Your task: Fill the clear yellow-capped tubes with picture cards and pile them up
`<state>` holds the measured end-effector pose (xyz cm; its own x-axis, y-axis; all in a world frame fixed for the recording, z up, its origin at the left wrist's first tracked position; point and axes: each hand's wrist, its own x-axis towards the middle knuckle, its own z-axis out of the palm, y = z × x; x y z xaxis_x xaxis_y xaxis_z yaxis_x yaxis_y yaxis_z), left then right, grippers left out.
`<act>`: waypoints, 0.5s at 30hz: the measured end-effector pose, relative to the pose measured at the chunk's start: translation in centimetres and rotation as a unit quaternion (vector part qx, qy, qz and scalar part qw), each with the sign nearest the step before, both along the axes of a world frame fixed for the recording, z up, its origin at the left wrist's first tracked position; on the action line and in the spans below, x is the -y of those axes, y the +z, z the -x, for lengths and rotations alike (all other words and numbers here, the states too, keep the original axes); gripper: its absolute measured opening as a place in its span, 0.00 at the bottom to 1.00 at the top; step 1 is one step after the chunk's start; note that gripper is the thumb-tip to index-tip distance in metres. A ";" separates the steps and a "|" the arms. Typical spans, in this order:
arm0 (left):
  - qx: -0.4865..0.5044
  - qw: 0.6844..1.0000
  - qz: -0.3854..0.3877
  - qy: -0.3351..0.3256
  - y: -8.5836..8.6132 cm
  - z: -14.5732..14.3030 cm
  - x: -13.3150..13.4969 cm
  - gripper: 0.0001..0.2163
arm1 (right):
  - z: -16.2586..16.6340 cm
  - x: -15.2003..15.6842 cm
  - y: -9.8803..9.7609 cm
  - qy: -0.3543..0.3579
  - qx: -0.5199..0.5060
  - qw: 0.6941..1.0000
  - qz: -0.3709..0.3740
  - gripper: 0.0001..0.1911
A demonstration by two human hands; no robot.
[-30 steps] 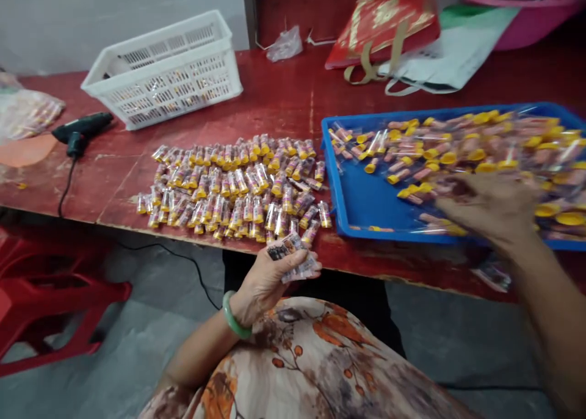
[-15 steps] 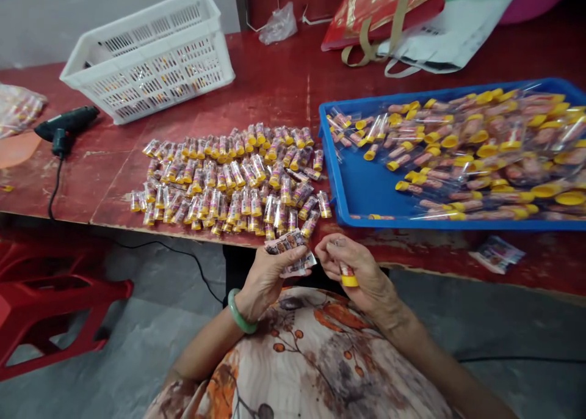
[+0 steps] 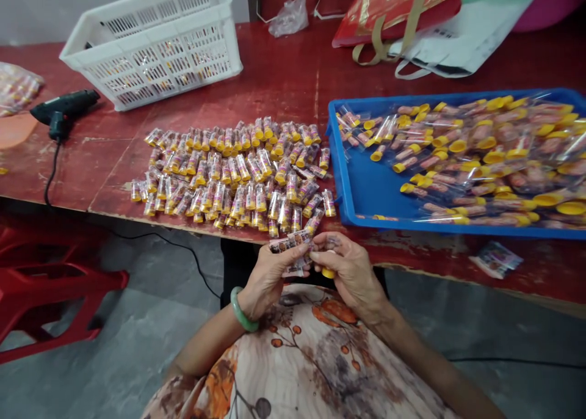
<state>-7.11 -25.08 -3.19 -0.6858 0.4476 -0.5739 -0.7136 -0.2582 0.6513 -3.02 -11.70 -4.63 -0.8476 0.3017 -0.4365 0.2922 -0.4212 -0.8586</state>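
My left hand, with a green bangle at the wrist, is closed on a small stack of flat printed plastic sleeves. Close beside it, my right hand grips a small tube with a yellow end; the fingers hide most of it. The right fingertips are at the edge of the stack, and I cannot tell if they pinch a sleeve. Just beyond both hands, many small wrapped tubes with yellow ends stand and lean in rows on the red table.
A blue tray of yellow-ended tubes in clear film stands on the right. At the back left are a white slatted crate and a black heat gun. Printed sleeves lie near the front edge. A red stool is below left.
My right hand has moved left with the tube, up to the sleeves in my left hand. The left hand keeps its hold. The whole view has shifted slightly.
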 end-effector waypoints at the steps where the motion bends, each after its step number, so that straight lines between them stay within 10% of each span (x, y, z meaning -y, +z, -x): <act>1: 0.000 1.000 0.002 0.005 0.0 0.0 0.0 0.16 | 0.0 0.0 0.0 0.005 0.002 1.000 -0.004 0.20; 8: -0.002 0.996 -0.002 0.084 -0.3 0.5 0.3 0.15 | -2.0 -2.3 0.7 0.103 -0.079 0.991 -0.040 0.19; 15: 0.024 0.994 -0.029 0.101 0.2 0.3 0.1 0.14 | -4.2 -2.5 1.9 0.174 -0.222 0.883 -0.375 0.20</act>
<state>-7.44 -25.21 -2.98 -0.7373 0.3374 -0.5852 -0.6734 -0.4360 0.5970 1.16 -9.19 -2.76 -0.9835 0.0524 0.1731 -0.1427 0.3632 -0.9207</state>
